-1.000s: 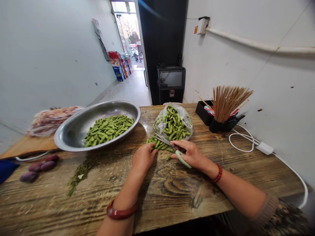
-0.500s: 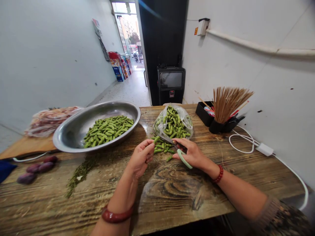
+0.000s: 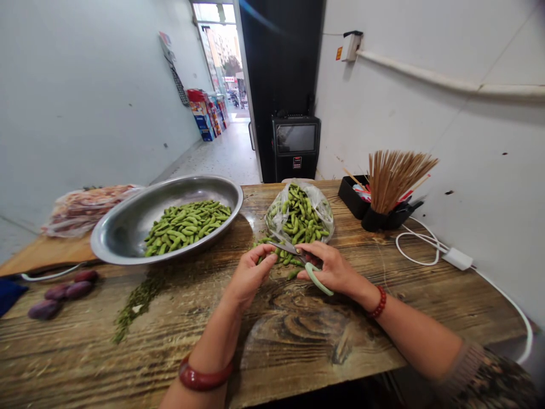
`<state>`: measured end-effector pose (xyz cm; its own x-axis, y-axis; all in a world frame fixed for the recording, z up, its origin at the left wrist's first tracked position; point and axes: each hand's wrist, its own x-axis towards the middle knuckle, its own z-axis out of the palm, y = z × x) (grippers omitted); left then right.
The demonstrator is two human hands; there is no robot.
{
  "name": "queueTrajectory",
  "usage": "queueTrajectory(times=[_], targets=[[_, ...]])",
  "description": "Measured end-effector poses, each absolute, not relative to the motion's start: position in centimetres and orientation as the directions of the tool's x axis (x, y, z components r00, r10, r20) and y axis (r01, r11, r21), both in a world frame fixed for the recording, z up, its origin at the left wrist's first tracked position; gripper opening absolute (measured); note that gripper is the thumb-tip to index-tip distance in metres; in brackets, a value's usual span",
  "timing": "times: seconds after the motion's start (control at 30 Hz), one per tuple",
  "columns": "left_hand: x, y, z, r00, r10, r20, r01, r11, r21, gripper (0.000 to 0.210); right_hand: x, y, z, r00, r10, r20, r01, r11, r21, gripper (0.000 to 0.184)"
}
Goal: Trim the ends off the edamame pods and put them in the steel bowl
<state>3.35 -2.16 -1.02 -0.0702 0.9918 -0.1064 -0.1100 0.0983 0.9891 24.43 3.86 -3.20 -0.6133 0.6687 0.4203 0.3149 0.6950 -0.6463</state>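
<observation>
My right hand (image 3: 330, 268) is closed round a pair of scissors (image 3: 313, 277) with pale green handles, its blades pointing left. The blade tips reach the fingertips of my left hand (image 3: 251, 272). Those fingers pinch an edamame pod (image 3: 259, 260), mostly hidden behind them. Just beyond both hands, a clear plastic bag (image 3: 324, 207) lies open, full of edamame pods (image 3: 298, 213). Loose pods spill onto the table in front of it. To the left stands a wide steel basin (image 3: 128, 227) with a heap of pods (image 3: 187, 227) inside.
Dark trimmings (image 3: 140, 304) lie below the basin on the wooden table (image 3: 298, 341). Several purple tubers or fruits (image 3: 63, 292) rest farther left, near bagged meat (image 3: 91, 210). A black holder of skewers (image 3: 377, 218) and a white cable (image 3: 457, 258) are at right.
My left hand has turned, its fingers now covering most of the pod that stuck out before. The scissor tips now meet those fingertips. My right hand has barely shifted.
</observation>
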Motion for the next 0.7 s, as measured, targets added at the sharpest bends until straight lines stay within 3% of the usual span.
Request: queueTrajectory(times=[0.27,0.47,0.57,0.7], targets=[[3.3,-1.9,-1.4,-0.116,0.992,0.039,0.084,-0.029,0.996,0.021,24.4,3.5,-3.1,-0.664,0.631,0.401,0.334,0.730,-0.596,0.057],[2.6,-1.4,-1.7,-0.301,0.947,0.109,0.281,-0.022,0.960,0.022,24.6,4.2,-3.6,-0.561,0.697,0.447,0.347,0.688,-0.637,0.054],[2.3,-1.4,-2.0,-0.174,0.973,0.149,0.553,-0.028,0.833,0.016,24.7,4.4,-3.7,-0.548,0.705,0.450,0.348,0.681,-0.644,0.053],[2.4,-1.7,-2.1,0.016,0.996,0.086,0.861,-0.057,0.506,0.019,24.6,4.3,-3.7,-0.573,0.691,0.441,0.345,0.691,-0.635,0.053]])
